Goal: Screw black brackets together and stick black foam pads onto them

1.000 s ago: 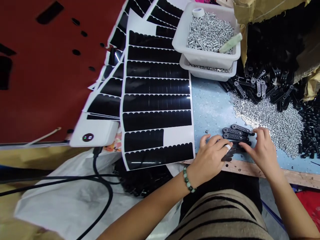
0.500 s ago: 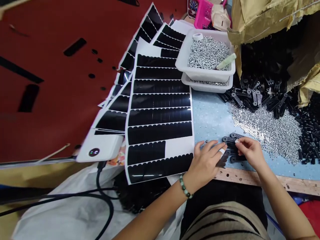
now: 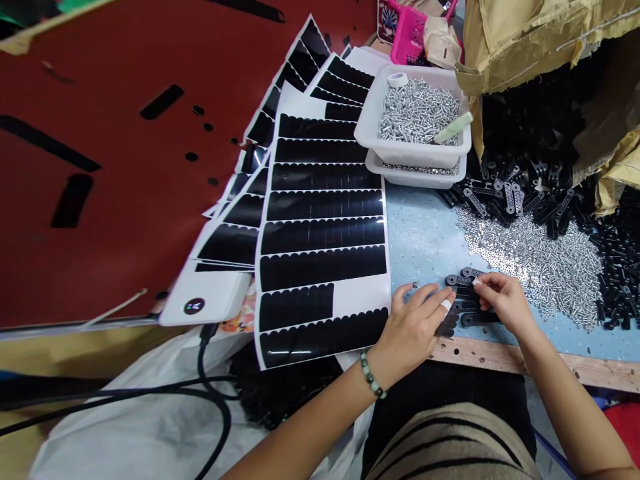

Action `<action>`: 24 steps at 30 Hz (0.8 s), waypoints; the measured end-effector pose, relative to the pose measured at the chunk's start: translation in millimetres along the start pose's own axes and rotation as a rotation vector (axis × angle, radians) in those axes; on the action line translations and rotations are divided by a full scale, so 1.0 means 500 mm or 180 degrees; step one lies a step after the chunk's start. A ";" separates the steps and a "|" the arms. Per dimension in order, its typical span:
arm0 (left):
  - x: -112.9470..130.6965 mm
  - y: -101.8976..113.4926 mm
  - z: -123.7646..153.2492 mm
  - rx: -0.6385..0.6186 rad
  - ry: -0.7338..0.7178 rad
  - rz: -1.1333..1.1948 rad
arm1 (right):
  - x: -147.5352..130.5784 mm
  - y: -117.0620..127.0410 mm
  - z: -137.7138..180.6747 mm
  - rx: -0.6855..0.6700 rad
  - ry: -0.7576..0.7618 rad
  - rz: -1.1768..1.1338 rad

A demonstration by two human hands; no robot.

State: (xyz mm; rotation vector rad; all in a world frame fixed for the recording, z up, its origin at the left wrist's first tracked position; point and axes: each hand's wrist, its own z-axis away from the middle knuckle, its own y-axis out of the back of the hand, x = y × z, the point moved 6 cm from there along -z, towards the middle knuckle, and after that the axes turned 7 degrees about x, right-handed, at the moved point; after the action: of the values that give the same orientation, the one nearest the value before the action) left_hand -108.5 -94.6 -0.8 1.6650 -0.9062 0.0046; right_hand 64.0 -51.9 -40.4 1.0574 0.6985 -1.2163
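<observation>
Several flat black plastic strips with holes (image 3: 467, 301) lie side by side near the front edge of the blue table (image 3: 425, 233). My left hand (image 3: 415, 325), with a white band on one finger and a green bead bracelet, rests on their left ends with fingers spread. My right hand (image 3: 503, 301) is closed in a pinch over the strips' right side; what it pinches is too small to make out. A sheet of black scalloped stickers (image 3: 323, 233) lies just left of my left hand.
A heap of silver screws (image 3: 540, 257) lies right of the strips, with piles of black parts (image 3: 530, 180) behind. Two stacked white bins (image 3: 415, 143) hold screws. More sticker sheets fan out on a red panel (image 3: 100, 167). A white device (image 3: 205, 303) with a black cable sits left.
My right hand drew back from the screw heap to the strips and closed into a pinch. My left hand stayed on the strips. The camera tilted, shifting the scene slightly down.
</observation>
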 end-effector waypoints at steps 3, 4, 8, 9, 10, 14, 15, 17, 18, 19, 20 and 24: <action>0.000 0.000 0.001 0.0001 -0.0008 -0.0008 | -0.005 -0.001 0.001 0.0001 0.0014 0.0058; 0.000 -0.001 0.001 -0.0009 -0.0006 -0.0011 | -0.008 -0.001 0.002 0.0005 0.0029 0.0112; 0.005 -0.003 -0.007 -0.0045 -0.0013 -0.0037 | -0.016 -0.003 0.005 -0.0044 0.0055 0.0241; 0.006 -0.003 -0.010 -0.0044 -0.0010 -0.0049 | -0.017 -0.003 0.005 -0.0066 0.0043 0.0219; 0.007 -0.004 -0.013 -0.0040 -0.0001 -0.0062 | -0.017 -0.003 0.005 -0.0085 0.0024 0.0184; 0.008 -0.004 -0.019 -0.0020 0.0070 -0.0050 | -0.018 -0.003 0.006 -0.0111 -0.0022 0.0094; 0.007 -0.004 -0.018 -0.0019 0.0079 -0.0027 | -0.018 -0.003 0.007 -0.0094 -0.0010 0.0120; 0.007 -0.004 -0.014 -0.0023 0.0075 0.0022 | -0.019 -0.002 0.007 -0.0054 0.0022 0.0180; 0.006 -0.004 -0.012 -0.0023 0.0070 0.0040 | -0.018 -0.001 0.007 -0.0036 0.0030 0.0186; 0.006 -0.004 -0.011 -0.0017 0.0066 0.0049 | -0.016 -0.001 0.007 -0.0026 0.0031 0.0171; 0.006 -0.004 -0.009 -0.0007 0.0062 0.0052 | -0.014 -0.001 0.007 -0.0023 0.0023 0.0133; 0.006 -0.003 -0.006 0.0005 0.0042 0.0031 | -0.003 -0.001 0.004 -0.0055 -0.0040 -0.0050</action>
State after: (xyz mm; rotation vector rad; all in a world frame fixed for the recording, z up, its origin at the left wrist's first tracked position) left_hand -104.2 -93.7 0.1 1.6602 -0.9045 0.0226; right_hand 63.1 -53.0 -38.4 1.0310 0.7075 -1.2275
